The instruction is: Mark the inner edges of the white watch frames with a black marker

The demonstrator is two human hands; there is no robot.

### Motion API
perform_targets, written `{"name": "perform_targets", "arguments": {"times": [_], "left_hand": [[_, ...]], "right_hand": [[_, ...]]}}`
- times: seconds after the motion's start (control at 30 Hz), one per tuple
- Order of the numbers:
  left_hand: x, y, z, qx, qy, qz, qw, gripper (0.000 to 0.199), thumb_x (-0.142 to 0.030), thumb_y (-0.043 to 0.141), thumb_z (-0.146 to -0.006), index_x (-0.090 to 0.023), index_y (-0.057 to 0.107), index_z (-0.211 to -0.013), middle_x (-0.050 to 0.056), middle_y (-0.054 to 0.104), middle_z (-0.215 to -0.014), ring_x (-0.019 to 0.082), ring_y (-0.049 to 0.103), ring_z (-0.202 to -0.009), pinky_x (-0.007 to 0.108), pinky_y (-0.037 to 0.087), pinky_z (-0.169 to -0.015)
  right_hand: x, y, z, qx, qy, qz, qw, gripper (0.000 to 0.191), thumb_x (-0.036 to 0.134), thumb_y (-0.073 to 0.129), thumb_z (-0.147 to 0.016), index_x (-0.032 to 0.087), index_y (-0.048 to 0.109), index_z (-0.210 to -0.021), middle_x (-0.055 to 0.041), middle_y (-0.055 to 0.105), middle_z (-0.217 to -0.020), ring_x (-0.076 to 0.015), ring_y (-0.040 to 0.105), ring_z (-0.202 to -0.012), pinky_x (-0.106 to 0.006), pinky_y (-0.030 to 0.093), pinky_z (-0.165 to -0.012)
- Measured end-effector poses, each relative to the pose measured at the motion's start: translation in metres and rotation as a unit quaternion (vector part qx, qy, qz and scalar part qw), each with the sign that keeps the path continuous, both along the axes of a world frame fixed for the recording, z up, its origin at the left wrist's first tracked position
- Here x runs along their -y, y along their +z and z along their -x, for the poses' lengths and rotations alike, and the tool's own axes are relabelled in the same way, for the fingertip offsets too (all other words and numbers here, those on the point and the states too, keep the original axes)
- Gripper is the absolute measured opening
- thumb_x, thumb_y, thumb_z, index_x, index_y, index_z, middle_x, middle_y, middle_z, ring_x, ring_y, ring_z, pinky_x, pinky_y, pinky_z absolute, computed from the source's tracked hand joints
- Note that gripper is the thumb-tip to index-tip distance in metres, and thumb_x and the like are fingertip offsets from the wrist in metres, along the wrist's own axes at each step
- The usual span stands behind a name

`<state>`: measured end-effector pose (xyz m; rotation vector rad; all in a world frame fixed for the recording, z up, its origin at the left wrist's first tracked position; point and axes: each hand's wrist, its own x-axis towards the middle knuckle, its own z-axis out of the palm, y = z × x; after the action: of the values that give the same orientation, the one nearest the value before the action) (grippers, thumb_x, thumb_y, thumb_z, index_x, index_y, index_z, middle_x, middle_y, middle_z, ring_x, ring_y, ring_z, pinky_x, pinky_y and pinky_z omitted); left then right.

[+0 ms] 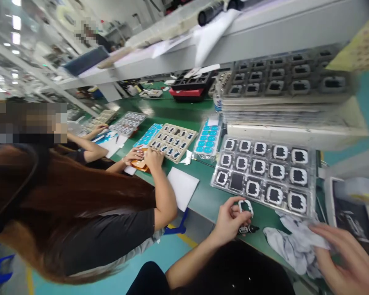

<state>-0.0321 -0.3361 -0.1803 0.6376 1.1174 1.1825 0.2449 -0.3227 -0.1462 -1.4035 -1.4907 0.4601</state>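
My left hand [229, 217] pinches a small white plastic frame [245, 207] between thumb and fingers, just off the front corner of a clear tray. Under that hand lies a small black bottle or pen with a pointed tip [248, 229]. At the lower right my right hand [346, 256] has its thumb and fingers closed on a crumpled, grey-stained white cloth [295, 243]. The clear compartment tray [217, 186] holds rows of similar white frames over black pads. One front-row pocket [236, 181] shows only black, with no white frame.
Stacked trays [276, 104] stand behind, below a shelf [264, 37]. Left of my tray lies a bagged sheet of blue pieces [206, 137]. A co-worker [110, 221] sits close on my left, hands by a beige tray [184, 153]. A grey-framed bin [330, 200] is at right.
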Motion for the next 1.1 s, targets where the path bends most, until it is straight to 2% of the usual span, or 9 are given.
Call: {"name": "perform_targets", "arguments": {"times": [0.1,0.2,0.23,0.33,0.4,0.5,0.7,0.9,1.1], "left_hand": [[0.009,0.009,0.006,-0.022,0.003,0.008,1.000,0.087,-0.071,0.108,-0.077,-0.017,0.070,-0.134,0.001,0.079,-0.079,0.015,0.074,-0.063,0.022,0.058,-0.057],[0.015,0.012,0.015,-0.051,-0.001,0.018,0.999,0.086,-0.073,0.103,-0.083,-0.018,0.068,-0.140,0.001,0.081,-0.080,0.016,0.072,-0.055,0.021,0.054,-0.047],[0.015,0.011,0.018,-0.058,-0.001,0.018,0.998,0.086,-0.073,0.102,-0.085,-0.018,0.067,-0.142,0.001,0.081,-0.080,0.016,0.071,-0.053,0.021,0.053,-0.044],[0.015,0.011,0.024,-0.074,-0.004,0.005,0.997,0.082,-0.071,0.100,-0.088,-0.018,0.067,-0.142,0.000,0.081,-0.077,0.017,0.072,-0.049,0.022,0.052,-0.042],[0.016,0.012,0.026,-0.084,-0.007,-0.006,0.996,0.077,-0.068,0.099,-0.090,-0.018,0.068,-0.141,0.000,0.081,-0.077,0.018,0.072,-0.048,0.022,0.053,-0.041],[0.017,0.013,0.027,-0.094,-0.007,-0.018,0.995,0.073,-0.065,0.099,-0.092,-0.018,0.068,-0.139,0.000,0.082,-0.077,0.018,0.073,-0.048,0.022,0.053,-0.042],[0.017,0.010,0.029,-0.090,-0.007,-0.033,0.995,0.070,-0.064,0.097,-0.095,-0.019,0.068,-0.141,-0.001,0.081,-0.078,0.017,0.073,-0.049,0.021,0.053,-0.041],[0.016,0.014,0.027,-0.071,-0.013,-0.032,0.997,0.072,-0.063,0.099,-0.093,-0.019,0.067,-0.140,-0.001,0.082,-0.077,0.017,0.072,-0.048,0.022,0.053,-0.040],[0.016,0.012,0.028,-0.066,-0.017,-0.034,0.997,0.073,-0.064,0.098,-0.093,-0.018,0.067,-0.140,0.000,0.081,-0.076,0.018,0.073,-0.048,0.022,0.053,-0.040]], "right_hand": [[0.012,0.002,0.000,0.120,0.044,-0.076,0.989,0.018,0.034,0.075,-0.098,0.046,0.086,-0.104,-0.0062,0.090,-0.107,-0.0388,0.090,-0.093,-0.067,0.076,-0.086],[0.018,-0.004,0.013,0.027,0.025,-0.160,0.986,0.013,0.021,0.078,-0.100,0.033,0.073,-0.101,-0.0043,0.089,-0.103,-0.0299,0.089,-0.095,-0.051,0.076,-0.084],[0.019,-0.005,0.018,-0.021,0.013,-0.176,0.984,0.021,0.020,0.084,-0.098,0.032,0.067,-0.102,-0.0037,0.091,-0.106,-0.0298,0.089,-0.099,-0.051,0.076,-0.088],[0.020,-0.002,0.037,-0.141,-0.006,-0.194,0.971,0.035,0.032,0.090,-0.099,0.034,0.056,-0.105,-0.0031,0.093,-0.113,-0.0332,0.091,-0.106,-0.059,0.076,-0.098],[0.021,0.006,0.047,-0.249,-0.025,-0.171,0.953,0.035,0.040,0.086,-0.105,0.034,0.052,-0.104,-0.0019,0.094,-0.108,-0.0312,0.091,-0.090,-0.055,0.076,-0.087],[0.019,0.021,0.054,-0.342,-0.047,-0.157,0.925,0.038,0.049,0.084,-0.105,0.035,0.049,-0.099,0.0056,0.082,-0.079,-0.0237,0.073,-0.059,-0.048,0.072,-0.072],[0.010,0.041,0.044,-0.359,-0.042,-0.144,0.921,0.053,0.061,0.087,-0.096,0.034,0.042,-0.089,0.0079,0.049,-0.062,-0.0192,0.046,-0.051,-0.036,0.050,-0.048],[0.014,0.066,0.031,-0.315,-0.061,-0.179,0.930,0.058,0.061,0.087,-0.101,0.035,0.035,-0.095,0.0090,0.053,-0.069,-0.0176,0.046,-0.047,-0.036,0.046,-0.044],[0.014,0.083,0.017,-0.284,-0.093,-0.197,0.934,0.041,0.063,0.076,-0.108,0.038,0.044,-0.102,0.0099,0.046,-0.063,-0.0173,0.037,-0.040,-0.036,0.036,-0.040]]}}
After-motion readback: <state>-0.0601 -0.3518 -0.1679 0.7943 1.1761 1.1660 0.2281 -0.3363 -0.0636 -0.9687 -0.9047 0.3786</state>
